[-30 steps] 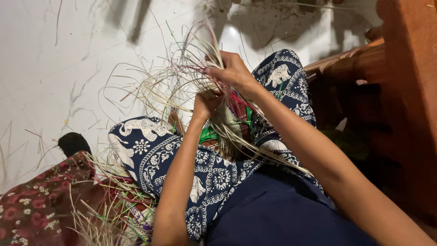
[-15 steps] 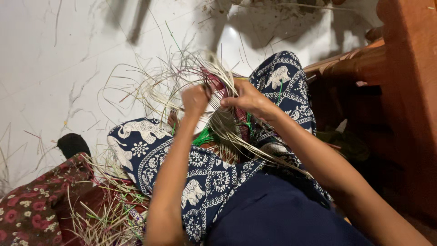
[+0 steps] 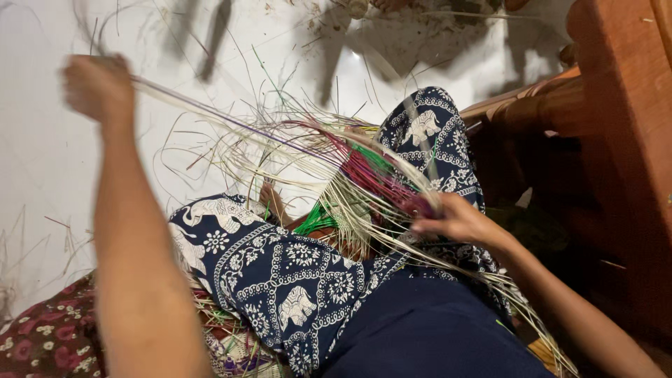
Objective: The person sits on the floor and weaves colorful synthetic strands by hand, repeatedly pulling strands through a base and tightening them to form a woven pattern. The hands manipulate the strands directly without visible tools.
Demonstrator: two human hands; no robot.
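Note:
I sit on the floor with a bundle of thin reed strands (image 3: 364,189) across my lap, pale ones mixed with pink, purple and green. My left hand (image 3: 96,85) is raised far out to the upper left, blurred, closed around a few long strands (image 3: 210,115) pulled taut from the bundle. My right hand (image 3: 455,220) rests low over my right knee, pinching the bundle where the coloured strands meet. My legs wear dark blue trousers (image 3: 280,273) printed with white elephants and flowers.
Loose strands (image 3: 203,140) lie scattered on the white floor (image 3: 42,182). A dark wooden furniture piece (image 3: 616,105) stands close on the right. A red floral cloth (image 3: 42,343) lies at the lower left.
My left hand has swung from the bundle far out to the upper left, drawing long strands with it. My right hand has dropped lower and to the right, still on the bundle.

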